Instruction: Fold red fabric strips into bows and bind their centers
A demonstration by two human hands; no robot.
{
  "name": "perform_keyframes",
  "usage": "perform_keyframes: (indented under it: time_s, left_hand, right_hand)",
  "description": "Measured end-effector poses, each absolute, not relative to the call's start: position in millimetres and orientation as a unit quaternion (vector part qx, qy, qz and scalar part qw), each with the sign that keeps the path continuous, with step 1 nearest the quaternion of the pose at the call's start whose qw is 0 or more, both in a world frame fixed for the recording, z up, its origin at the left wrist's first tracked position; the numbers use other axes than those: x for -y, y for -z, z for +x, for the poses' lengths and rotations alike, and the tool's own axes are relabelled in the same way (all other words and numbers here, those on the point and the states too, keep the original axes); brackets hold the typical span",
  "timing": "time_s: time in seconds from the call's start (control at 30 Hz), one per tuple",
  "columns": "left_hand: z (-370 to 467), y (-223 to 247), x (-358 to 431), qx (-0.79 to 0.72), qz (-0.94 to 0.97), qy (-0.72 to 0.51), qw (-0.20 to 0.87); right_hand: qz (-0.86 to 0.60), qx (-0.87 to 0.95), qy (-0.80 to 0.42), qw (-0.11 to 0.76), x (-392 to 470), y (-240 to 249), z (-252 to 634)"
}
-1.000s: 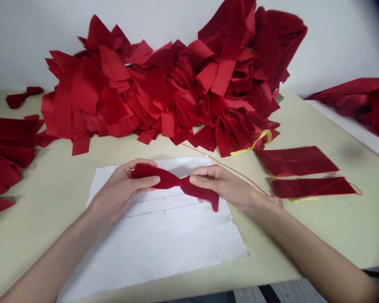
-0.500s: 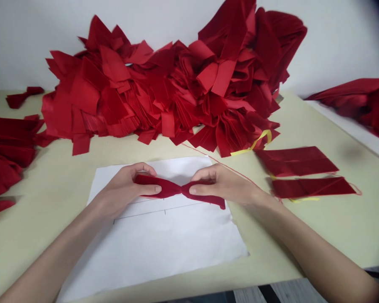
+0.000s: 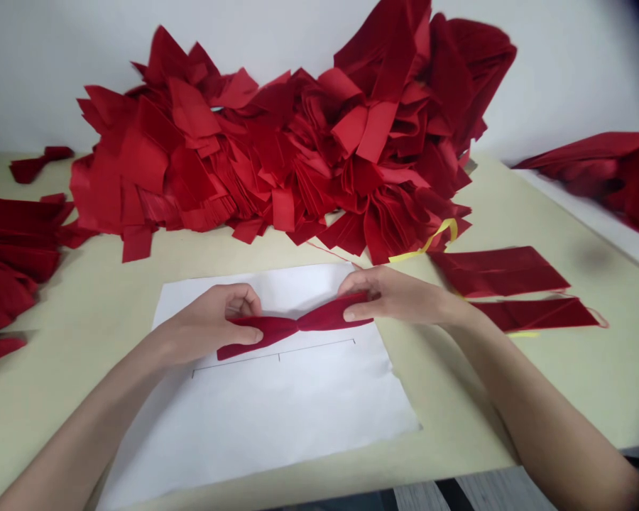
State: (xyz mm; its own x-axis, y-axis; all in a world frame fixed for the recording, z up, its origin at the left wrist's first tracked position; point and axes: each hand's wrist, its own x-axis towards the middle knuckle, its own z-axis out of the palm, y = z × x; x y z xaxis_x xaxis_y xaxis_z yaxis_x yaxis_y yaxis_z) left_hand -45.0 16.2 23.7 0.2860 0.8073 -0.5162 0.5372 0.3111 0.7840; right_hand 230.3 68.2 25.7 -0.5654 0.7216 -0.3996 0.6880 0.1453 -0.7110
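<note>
A strip of dark red velvety fabric (image 3: 282, 329), pinched narrow at its middle like a bow, is held between my two hands. My left hand (image 3: 213, 323) grips its left end, thumb in front and fingers behind. At the other end, my right hand (image 3: 388, 297) has the fabric between thumb and fingers. Beneath them lies a white sheet of paper (image 3: 277, 419) with a drawn black line bearing short ticks at its ends and middle. The strip is just above that line.
A large heap of red fabric pieces (image 3: 277, 156) fills the back of the table (image 3: 554, 397). To the right lie two flat red strips (image 3: 505, 273) with thread and a yellow ribbon (image 3: 426, 245). More red fabric (image 3: 11, 241) is at the left, with a bow-shaped piece (image 3: 40, 163) behind.
My hands have moved apart along the fabric, the right one outward and slightly up. The strip has tilted, its left end now lower and its right end higher, and looks straighter.
</note>
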Motion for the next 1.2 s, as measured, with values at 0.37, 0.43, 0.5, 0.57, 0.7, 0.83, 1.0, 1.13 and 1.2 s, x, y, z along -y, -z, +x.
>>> perform_keyframes:
  time_s: [0.37,0.43,0.5,0.57,0.7,0.83,1.0,1.13,1.2]
  left_hand:
    - [-39.5,-30.7,-8.3,-0.622,0.651,-0.104,0.422]
    - [-38.5,-30.9,-8.3,-0.612,0.674,-0.120,0.396]
    - [-37.0,-31.4,-8.0,-0.590,0.700,-0.147,0.374]
    - [-35.3,-32.0,-7.3,-0.574,0.705,-0.162,0.382]
    - [-34.9,-30.1,-7.0,-0.584,0.668,-0.169,0.430]
    - [-39.5,-25.1,-8.8,-0.587,0.658,-0.140,0.450]
    - [-44.8,-24.4,-10.0,-0.581,0.663,-0.107,0.460]
    - [-46.8,-26.4,-11.5,-0.583,0.654,-0.099,0.471]
    - [-46.7,-27.5,-11.9,-0.580,0.630,-0.121,0.503]
  right_hand:
    - [-0.282,0.922,-0.216,0.152,-36.4,-12.0,192.2]
    - [-0.284,0.934,-0.171,0.131,-33.4,-5.8,189.0]
    - [-0.314,0.925,-0.161,0.141,-31.7,-3.9,188.9]
    - [-0.361,0.891,-0.215,0.173,-31.3,-7.1,190.6]
    - [-0.422,0.805,-0.383,0.165,-34.9,-20.7,196.8]
    - [-0.403,0.766,-0.489,0.109,-43.9,-24.9,206.5]
    - [-0.398,0.774,-0.481,0.107,-51.1,-18.4,214.9]
    - [-0.416,0.802,-0.416,0.103,-50.2,-19.5,211.3]
    - [-0.421,0.805,-0.404,0.107,-48.9,-20.9,208.4]
